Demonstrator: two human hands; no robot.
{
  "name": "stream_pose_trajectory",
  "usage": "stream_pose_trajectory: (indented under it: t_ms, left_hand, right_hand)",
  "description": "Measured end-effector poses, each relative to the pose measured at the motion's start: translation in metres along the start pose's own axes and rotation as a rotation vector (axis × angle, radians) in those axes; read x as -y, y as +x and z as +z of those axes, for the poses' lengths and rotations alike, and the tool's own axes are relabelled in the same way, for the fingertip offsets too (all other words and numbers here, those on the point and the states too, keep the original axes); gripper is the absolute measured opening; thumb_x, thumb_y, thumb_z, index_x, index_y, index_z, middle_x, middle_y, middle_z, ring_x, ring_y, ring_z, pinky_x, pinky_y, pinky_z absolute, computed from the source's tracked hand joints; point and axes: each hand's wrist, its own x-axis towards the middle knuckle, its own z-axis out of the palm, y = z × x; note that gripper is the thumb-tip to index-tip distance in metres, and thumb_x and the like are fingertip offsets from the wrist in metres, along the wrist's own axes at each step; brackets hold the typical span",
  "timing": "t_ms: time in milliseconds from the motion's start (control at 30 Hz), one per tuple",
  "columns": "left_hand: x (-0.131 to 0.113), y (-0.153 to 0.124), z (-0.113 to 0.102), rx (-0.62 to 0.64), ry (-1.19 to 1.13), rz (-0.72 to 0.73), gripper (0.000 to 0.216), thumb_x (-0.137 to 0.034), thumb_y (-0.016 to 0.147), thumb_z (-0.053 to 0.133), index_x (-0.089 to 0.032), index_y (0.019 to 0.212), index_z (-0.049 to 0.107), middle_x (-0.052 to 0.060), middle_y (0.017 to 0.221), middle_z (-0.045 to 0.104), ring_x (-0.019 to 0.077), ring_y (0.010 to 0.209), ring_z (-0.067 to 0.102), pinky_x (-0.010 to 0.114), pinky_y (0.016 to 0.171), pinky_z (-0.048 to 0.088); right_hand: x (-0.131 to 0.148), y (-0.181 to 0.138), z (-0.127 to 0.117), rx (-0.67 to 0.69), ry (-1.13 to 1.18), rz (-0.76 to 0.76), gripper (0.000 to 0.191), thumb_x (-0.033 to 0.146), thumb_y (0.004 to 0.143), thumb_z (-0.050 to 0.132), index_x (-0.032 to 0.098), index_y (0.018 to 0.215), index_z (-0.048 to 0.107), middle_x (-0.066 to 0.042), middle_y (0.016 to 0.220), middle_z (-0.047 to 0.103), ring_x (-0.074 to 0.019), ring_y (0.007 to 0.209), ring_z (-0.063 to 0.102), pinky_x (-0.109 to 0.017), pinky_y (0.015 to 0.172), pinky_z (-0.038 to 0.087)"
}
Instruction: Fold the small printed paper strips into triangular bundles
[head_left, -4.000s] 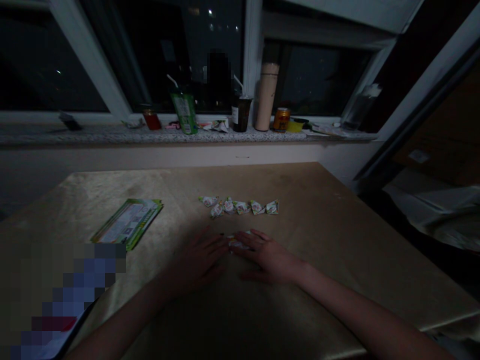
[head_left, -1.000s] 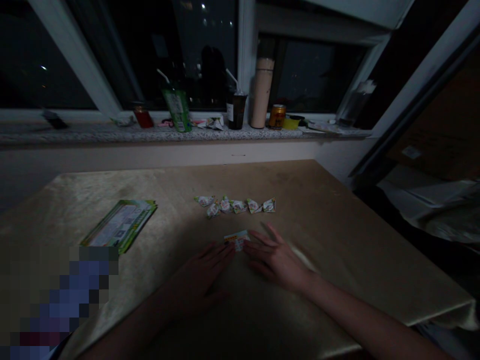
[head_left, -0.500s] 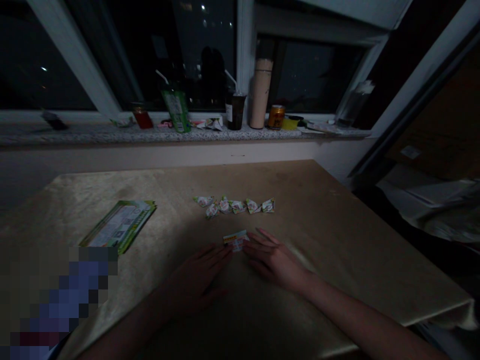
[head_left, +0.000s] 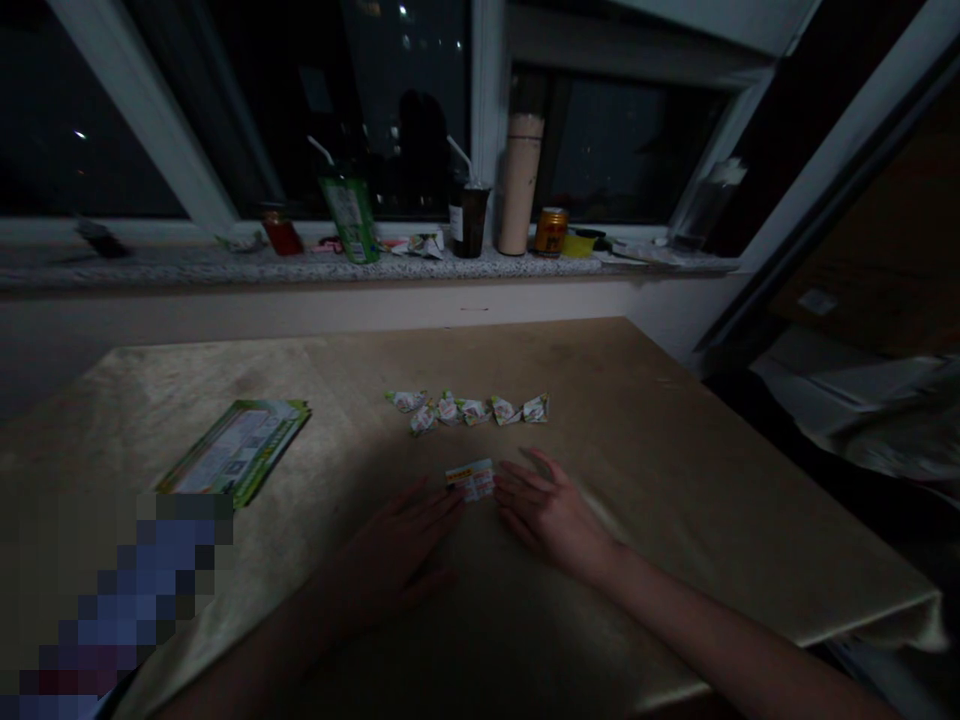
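Observation:
A small printed paper piece (head_left: 472,481), white with a yellow band, lies flat on the cloth-covered table (head_left: 600,380). My left hand (head_left: 409,535) rests flat with fingers stretched out, its fingertips on the paper's left edge. On the other side, my right hand (head_left: 544,510) has its fingers extended, with the tips at the right edge of the paper. Beyond both hands sits a row of several small twisted wrappers (head_left: 474,411), green and white, perhaps holding sweets. Neither hand grips anything.
At the left lies a green printed packet (head_left: 240,450), partly covered by a blurred patch. Along the windowsill (head_left: 420,270) stand a green cup (head_left: 349,218), a dark cup with a straw (head_left: 468,222), a tall pink bottle (head_left: 520,185), an orange can (head_left: 551,232) and a red jar (head_left: 282,233).
My right hand has slid slightly right, uncovering more of the paper's right side, and its fingers have shifted. My left hand stays about where it was.

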Motion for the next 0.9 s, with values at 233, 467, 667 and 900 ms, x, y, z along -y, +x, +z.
stream_pose_trajectory:
  t_ms: [233, 467, 667, 900]
  left_hand:
    - [0.000, 0.000, 0.001, -0.011, -0.033, -0.018, 0.065, -0.044, 0.094, 0.044, -0.022, 0.148, 0.016, 0.008, 0.150, 0.030, 0.0237, 0.134, 0.033, 0.044, 0.113, 0.016]
    - [0.000, 0.001, -0.002, -0.004, -0.069, -0.034, 0.063, -0.045, 0.095, 0.043, -0.024, 0.148, 0.018, 0.006, 0.150, 0.030, 0.0239, 0.134, 0.033, 0.045, 0.113, 0.018]
    - [0.011, 0.000, -0.003, 0.018, -0.095, 0.007, 0.057, -0.044, 0.096, 0.041, -0.021, 0.146, 0.027, 0.007, 0.149, 0.033, 0.0226, 0.134, 0.034, 0.038, 0.111, 0.026]
    - [0.012, -0.003, -0.003, 0.021, -0.065, -0.008, 0.055, -0.046, 0.096, 0.040, -0.021, 0.144, 0.032, 0.008, 0.146, 0.038, 0.0247, 0.131, 0.038, 0.039, 0.110, 0.027]
  right_hand:
    - [0.004, 0.002, 0.000, -0.028, 0.002, -0.079, 0.032, 0.022, 0.093, 0.044, 0.013, 0.118, 0.060, -0.009, 0.122, 0.063, -0.0184, 0.120, 0.052, -0.040, 0.112, 0.031]
    - [0.005, 0.003, 0.001, 0.095, 0.106, -0.139, 0.038, 0.028, 0.092, 0.047, 0.010, 0.124, 0.056, -0.011, 0.127, 0.059, -0.0181, 0.120, 0.052, -0.033, 0.108, 0.037]
    - [0.005, 0.005, -0.002, 0.137, 0.172, -0.104, 0.036, 0.032, 0.093, 0.048, 0.014, 0.123, 0.057, -0.009, 0.128, 0.058, -0.0180, 0.119, 0.054, -0.033, 0.108, 0.036]
    - [0.012, 0.005, -0.002, 0.126, 0.191, -0.054, 0.038, 0.031, 0.091, 0.051, 0.016, 0.126, 0.054, -0.010, 0.127, 0.059, -0.0186, 0.117, 0.055, -0.033, 0.106, 0.039]
